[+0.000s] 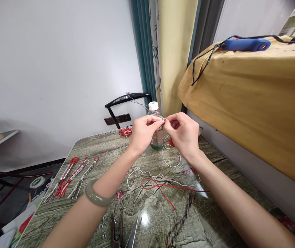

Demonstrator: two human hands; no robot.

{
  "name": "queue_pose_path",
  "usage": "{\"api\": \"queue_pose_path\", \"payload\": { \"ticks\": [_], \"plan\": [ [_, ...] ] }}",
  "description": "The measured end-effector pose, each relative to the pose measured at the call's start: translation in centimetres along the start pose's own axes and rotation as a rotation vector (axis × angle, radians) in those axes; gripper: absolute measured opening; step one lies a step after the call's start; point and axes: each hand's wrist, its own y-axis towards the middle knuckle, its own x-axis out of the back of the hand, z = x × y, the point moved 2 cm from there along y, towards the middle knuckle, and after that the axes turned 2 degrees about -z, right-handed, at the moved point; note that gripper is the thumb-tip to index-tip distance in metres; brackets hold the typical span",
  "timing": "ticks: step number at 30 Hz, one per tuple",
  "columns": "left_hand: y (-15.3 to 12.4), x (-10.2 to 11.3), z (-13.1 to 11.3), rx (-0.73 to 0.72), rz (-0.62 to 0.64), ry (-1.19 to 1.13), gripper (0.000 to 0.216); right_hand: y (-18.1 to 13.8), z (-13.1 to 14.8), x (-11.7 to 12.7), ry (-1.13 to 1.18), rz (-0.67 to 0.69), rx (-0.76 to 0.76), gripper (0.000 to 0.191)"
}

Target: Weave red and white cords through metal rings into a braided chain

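My left hand and my right hand are raised together above the table, fingertips almost touching. Both pinch a thin cord that runs up and left from the fingers. A white cord hangs from my hands and loops onto the table beside a loose red cord. Right behind my hands stands a plastic bottle with a white cap. My left wrist wears a pale green bangle.
Three finished braided pieces with red loops lie at the table's left. Pliers, scissors, small nuts and a dark twisted cord lie near the front edge. A yellow-covered surface with a blue tool rises at right.
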Motion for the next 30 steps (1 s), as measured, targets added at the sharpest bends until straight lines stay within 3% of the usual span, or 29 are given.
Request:
{"api": "queue_pose_path", "payload": {
  "ticks": [6, 12, 15, 20, 26, 30],
  "plan": [
    [0.1, 0.0, 0.1, 0.007, 0.018, 0.049, 0.007, 0.6, -0.4, 0.6, 0.367, -0.011, -0.187, 0.008],
    [0.2, 0.0, 0.2, 0.044, 0.026, 0.022, 0.008, -0.8, -1.5, -0.4, 0.873, 0.247, -0.577, 0.023],
    [0.1, 0.0, 0.3, 0.059, 0.020, 0.016, 0.008, -2.0, -1.4, -1.1, 0.891, 0.391, -0.641, 0.026],
    [-0.3, 0.3, -0.2, 0.046, 0.017, 0.020, 0.007, -3.0, -1.2, -1.3, 0.896, 0.440, -0.693, 0.017],
    [-2.2, 1.4, -0.3, 0.220, -0.170, -0.025, 0.019, -4.4, -1.1, -0.4, 0.931, 0.490, -0.767, 0.017],
    [-4.1, 1.2, -0.2, 0.398, -0.039, -0.044, 0.020, -5.2, -0.8, 0.1, 0.953, 0.513, -0.798, 0.022]
  ]
}}
